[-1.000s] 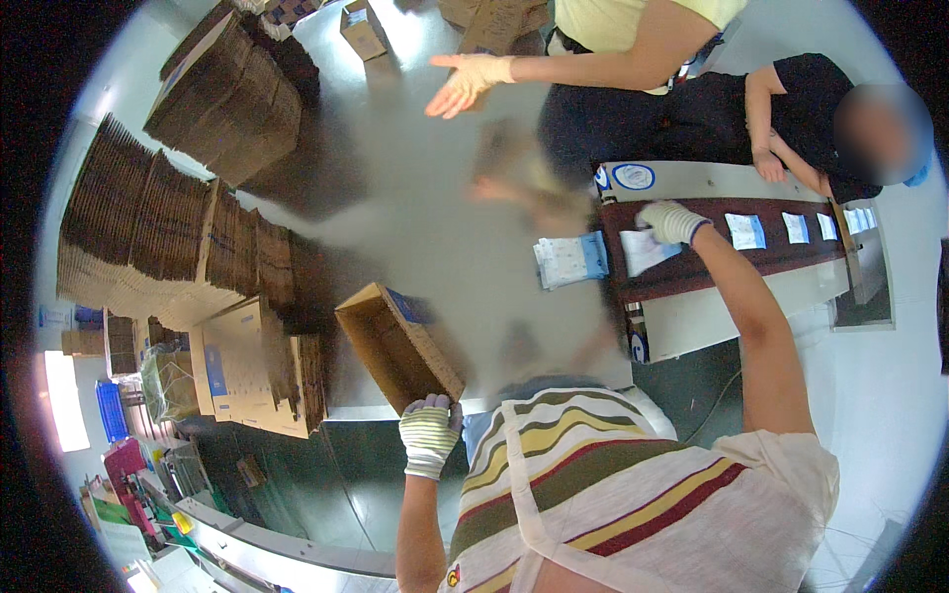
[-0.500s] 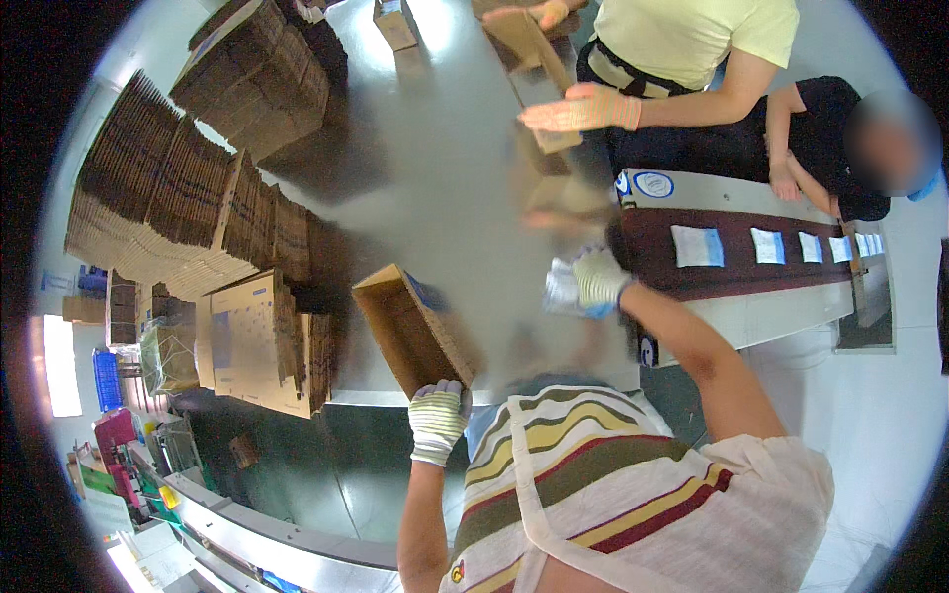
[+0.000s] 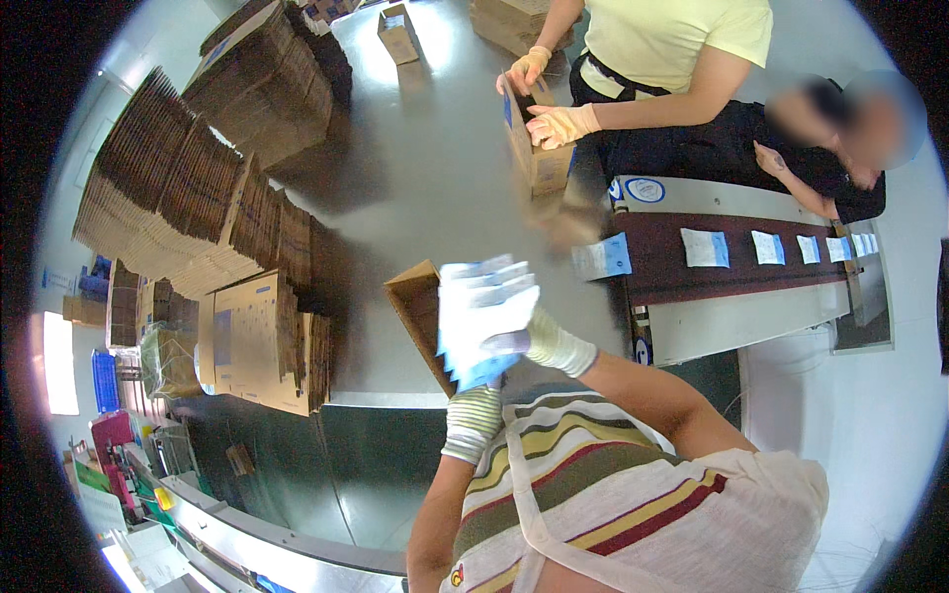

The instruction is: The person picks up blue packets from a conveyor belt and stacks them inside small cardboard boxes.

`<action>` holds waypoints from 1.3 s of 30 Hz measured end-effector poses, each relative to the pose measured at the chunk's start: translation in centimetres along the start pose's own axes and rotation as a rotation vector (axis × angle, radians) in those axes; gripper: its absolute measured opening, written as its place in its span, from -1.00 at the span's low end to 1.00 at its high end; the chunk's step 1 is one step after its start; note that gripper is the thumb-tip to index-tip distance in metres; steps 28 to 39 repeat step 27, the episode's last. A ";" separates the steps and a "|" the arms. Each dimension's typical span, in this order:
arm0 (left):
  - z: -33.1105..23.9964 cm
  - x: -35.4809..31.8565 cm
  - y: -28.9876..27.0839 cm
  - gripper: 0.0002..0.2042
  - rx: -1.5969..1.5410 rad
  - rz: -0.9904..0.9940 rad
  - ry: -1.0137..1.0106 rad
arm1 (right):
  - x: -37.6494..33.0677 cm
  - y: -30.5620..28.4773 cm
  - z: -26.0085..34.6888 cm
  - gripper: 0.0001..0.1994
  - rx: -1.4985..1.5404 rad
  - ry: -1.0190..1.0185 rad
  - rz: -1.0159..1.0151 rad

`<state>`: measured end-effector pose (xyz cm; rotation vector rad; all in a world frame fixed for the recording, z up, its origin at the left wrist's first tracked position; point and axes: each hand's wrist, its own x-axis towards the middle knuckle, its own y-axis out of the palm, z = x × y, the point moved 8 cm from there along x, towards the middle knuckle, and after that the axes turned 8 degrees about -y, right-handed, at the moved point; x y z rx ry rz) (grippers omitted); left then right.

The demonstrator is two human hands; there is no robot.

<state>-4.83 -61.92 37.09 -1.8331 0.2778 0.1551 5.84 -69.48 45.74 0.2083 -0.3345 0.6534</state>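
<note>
My right hand, in a white knitted glove, grips a fanned bunch of white-and-blue packets over an open cardboard box. The box lies tilted at the table's near edge, and the packets hide much of its opening. Wearing a striped glove, my left hand is closed at the near end of the box, just under the packets. Its fingertips are partly hidden behind them.
On the right, a dark conveyor belt carries several packets, one overhanging its end. Across the metal table, a gloved co-worker handles another box. Stacked flat cartons line the left. Another person sits beside the belt.
My right hand has swung left from the belt end to the box with the packets. My left hand and the box have shifted right. The co-worker now has both hands on a box.
</note>
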 end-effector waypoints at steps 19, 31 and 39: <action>0.7 -0.6 1.7 -0.73 0.225 0.065 0.119 | -1.2 6.5 -9.6 -0.74 -1.108 0.055 0.418; 4.5 -1.9 -15.7 -0.60 -0.307 -0.586 0.013 | -0.5 8.7 -7.9 -0.32 -1.145 0.265 0.870; 4.5 -1.9 -15.7 -0.60 -0.307 -0.586 0.013 | -0.5 8.7 -7.9 -0.32 -1.145 0.265 0.870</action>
